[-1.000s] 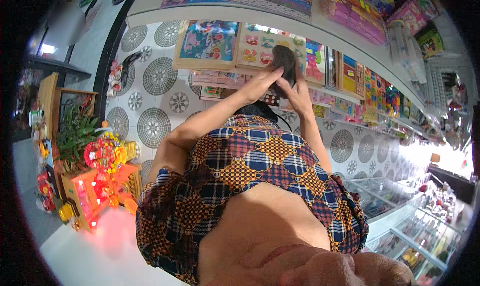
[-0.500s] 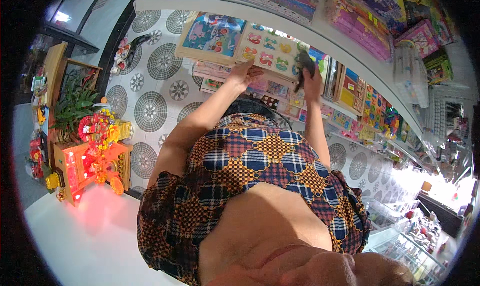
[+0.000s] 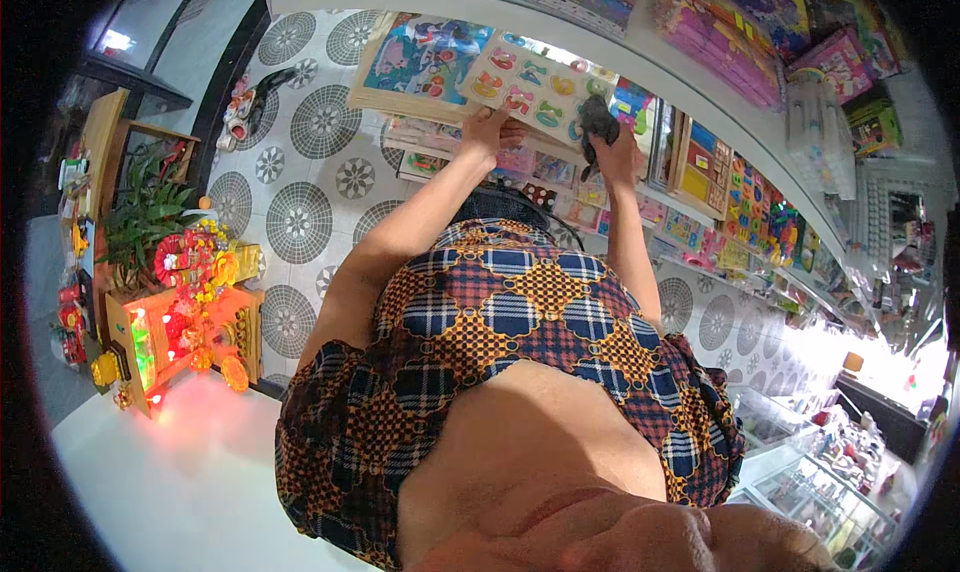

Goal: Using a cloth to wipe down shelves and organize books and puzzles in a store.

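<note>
the fingers of the left hand (image 3: 488,135) pinch the near edge of a number board (image 3: 551,97); the right hand (image 3: 617,156) grips a dark cloth (image 3: 599,122) at the board's right end; the board lies just past the left hand, long side going left to right; it looks flat and pale, with bright numbers, beside a blue picture board (image 3: 428,60).

R hand (image 3: 620,160) pt. hidden by dk cloth (image 3: 599,125) — ditto board (image 3: 540,89) — upper shelf (image 3: 450,1) cut off.

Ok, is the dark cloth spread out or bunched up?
Bunched up: the dark cloth shows as a crumpled wad in the right hand, overlapping only the right end of the number board.
</note>
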### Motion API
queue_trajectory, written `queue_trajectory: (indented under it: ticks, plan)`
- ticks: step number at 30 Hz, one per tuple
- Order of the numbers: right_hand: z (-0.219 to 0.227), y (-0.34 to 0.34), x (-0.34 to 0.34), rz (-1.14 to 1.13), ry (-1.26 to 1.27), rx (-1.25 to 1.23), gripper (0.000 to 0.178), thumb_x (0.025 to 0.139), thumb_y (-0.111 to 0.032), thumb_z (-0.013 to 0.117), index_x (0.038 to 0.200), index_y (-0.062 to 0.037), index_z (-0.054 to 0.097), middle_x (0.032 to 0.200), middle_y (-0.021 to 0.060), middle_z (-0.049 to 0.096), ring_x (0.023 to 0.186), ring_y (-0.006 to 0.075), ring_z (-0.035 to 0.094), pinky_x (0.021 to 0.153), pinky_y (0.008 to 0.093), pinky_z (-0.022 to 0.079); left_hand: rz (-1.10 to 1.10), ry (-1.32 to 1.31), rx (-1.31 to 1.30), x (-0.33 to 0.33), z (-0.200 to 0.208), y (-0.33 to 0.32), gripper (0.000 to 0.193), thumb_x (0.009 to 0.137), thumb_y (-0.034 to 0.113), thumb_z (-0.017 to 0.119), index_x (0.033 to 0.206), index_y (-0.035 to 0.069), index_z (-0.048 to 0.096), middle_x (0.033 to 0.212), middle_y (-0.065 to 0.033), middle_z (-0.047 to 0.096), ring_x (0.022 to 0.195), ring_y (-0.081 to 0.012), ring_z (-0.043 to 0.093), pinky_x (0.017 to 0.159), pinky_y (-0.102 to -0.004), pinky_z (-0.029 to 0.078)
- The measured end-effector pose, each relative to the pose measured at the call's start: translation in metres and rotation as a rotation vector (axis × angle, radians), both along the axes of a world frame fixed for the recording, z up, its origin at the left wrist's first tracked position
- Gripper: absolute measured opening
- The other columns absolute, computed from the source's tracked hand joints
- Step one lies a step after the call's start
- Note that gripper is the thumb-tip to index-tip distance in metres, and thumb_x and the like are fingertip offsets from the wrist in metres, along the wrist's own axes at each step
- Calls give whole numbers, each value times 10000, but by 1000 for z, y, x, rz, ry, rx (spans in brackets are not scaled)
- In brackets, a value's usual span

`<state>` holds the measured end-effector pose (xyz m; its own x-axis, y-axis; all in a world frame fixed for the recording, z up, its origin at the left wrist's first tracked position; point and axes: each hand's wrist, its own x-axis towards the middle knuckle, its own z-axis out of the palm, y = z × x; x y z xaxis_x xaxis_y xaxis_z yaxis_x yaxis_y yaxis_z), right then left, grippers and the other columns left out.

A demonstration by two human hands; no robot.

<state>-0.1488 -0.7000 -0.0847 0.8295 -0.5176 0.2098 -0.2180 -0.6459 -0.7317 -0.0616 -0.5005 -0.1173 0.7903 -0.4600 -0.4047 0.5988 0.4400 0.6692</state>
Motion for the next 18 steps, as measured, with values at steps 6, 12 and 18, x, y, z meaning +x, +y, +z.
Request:
queue_trajectory:
  ticks: [6,12,18]
  plan:
    - [43,24,-15,14,164,-167,375,674,-183,641,984,0,537,844,142,612,785,256,584,703,347,433,165,-147,-241,-9,18,22,152,841,154,512,918,23,498,828,-109,594,740,-205,593,634,-316,518]
    - [33,9,-10,82,-78,343,316,754,-190,612,992,8,549,748,48,591,709,112,542,631,257,431,190,-257,-162,10,10,52,272,755,64,613,988,69,472,933,-45,565,834,-148,565,638,-261,481]
    - [26,41,33,118,-201,-147,473,800,-48,383,1249,51,269,1250,267,339,1171,377,331,982,389,282,45,-283,-219,14,-6,44,329,764,50,606,1053,90,454,978,-33,556,860,-141,561,637,-265,484]
